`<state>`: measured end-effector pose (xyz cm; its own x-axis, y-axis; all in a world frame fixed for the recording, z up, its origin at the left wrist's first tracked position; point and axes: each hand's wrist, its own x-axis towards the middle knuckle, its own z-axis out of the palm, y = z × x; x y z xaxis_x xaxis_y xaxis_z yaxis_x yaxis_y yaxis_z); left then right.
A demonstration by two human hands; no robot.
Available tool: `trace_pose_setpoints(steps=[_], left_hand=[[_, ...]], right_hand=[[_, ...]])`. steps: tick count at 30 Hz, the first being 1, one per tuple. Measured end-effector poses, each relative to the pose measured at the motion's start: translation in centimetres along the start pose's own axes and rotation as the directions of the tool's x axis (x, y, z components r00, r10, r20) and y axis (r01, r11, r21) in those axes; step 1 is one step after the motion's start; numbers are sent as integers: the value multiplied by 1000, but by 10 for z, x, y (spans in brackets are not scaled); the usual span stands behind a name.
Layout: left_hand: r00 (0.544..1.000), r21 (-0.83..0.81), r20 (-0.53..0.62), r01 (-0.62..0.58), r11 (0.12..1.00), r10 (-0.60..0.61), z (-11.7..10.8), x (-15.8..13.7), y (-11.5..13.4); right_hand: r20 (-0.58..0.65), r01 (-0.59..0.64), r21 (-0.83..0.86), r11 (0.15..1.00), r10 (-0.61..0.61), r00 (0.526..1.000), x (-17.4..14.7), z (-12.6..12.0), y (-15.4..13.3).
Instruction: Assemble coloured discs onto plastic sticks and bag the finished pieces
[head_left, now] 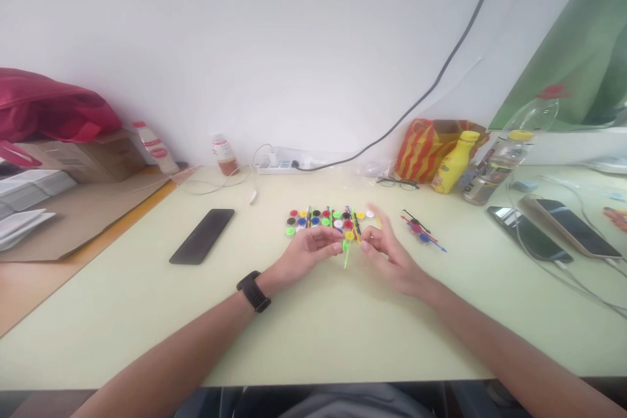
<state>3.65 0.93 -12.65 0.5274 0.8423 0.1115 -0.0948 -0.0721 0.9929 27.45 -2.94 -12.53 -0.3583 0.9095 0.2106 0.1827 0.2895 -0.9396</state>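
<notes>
My left hand [313,247] pinches thumb and fingertips together at a thin green stick with a round green disc [345,245], in front of the small parts. Facing it, my right hand [392,260] holds thumb and bent fingers close together, with its index finger raised. Whatever lies between those right fingertips is too small to make out. Behind both hands sit rows of coloured round discs [316,221] in red, black, white, blue, green and yellow. Thin coloured sticks stand among them. A few arrow-tipped sticks [424,230] in black, red and blue lie crossed to the right.
A black phone [202,236] lies at left; two phones with cables, one a dark phone [530,234], lie at right. Glasses [398,183], a yellow bottle [454,163] and a striped bag [416,151] are at the back right. A power strip [281,168] runs along the wall.
</notes>
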Motion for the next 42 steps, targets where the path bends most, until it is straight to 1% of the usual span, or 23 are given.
trace_pose_setpoints(steps=[2,3,4,6,8,12,14,17,22,26,32,36,37,39,41,42], left_hand=[[1000,7,-22,-11,1000,12,0,1,-1],[999,6,-30,-12,1000,12,0,1,-1],[999,2,-35,-10,1000,10,0,1,-1],[999,-14,-34,-5,1000,4,0,1,0],[1000,-28,-23,2,1000,-3,1,0,1],[1000,-23,13,14,1000,-13,1,-1,0],[999,-16,39,5,1000,-4,2,-2,-1],[997,-1,76,-6,1000,6,4,-3,0],[994,-3,108,19,1000,-18,5,-3,2],[997,16,80,13,1000,-15,3,-2,0],[1000,-65,-2,-7,998,7,0,0,-3],[1000,-94,-3,-7,996,7,0,0,-3],[1000,-94,-2,-8,996,8,0,0,-3],[1000,-87,-12,-12,996,11,0,0,-4],[999,-80,-36,-20,997,17,-1,0,-5],[999,-78,-46,-24,997,20,-1,0,-6]], right_hand=[[123,-51,41,998,45,991,1,-4,0],[160,-65,70,995,53,986,1,-6,0],[162,-68,98,993,51,985,2,-8,0],[82,-44,130,990,34,996,3,-10,0],[11,-25,128,991,24,1000,4,-10,0],[-52,30,87,996,-25,998,5,-3,0],[-51,57,50,997,-54,997,5,1,1],[-31,64,4,998,-64,997,4,5,3],[-55,70,-41,997,-72,996,5,8,7],[-57,71,-35,997,-73,996,5,8,8],[-99,45,5,999,-44,994,3,5,7],[-118,15,79,997,-6,993,2,5,5],[-94,8,99,995,2,996,2,4,4],[32,-27,133,991,23,999,1,2,3],[167,-63,175,982,34,985,1,-2,3],[194,-69,199,977,30,980,1,-3,3]])
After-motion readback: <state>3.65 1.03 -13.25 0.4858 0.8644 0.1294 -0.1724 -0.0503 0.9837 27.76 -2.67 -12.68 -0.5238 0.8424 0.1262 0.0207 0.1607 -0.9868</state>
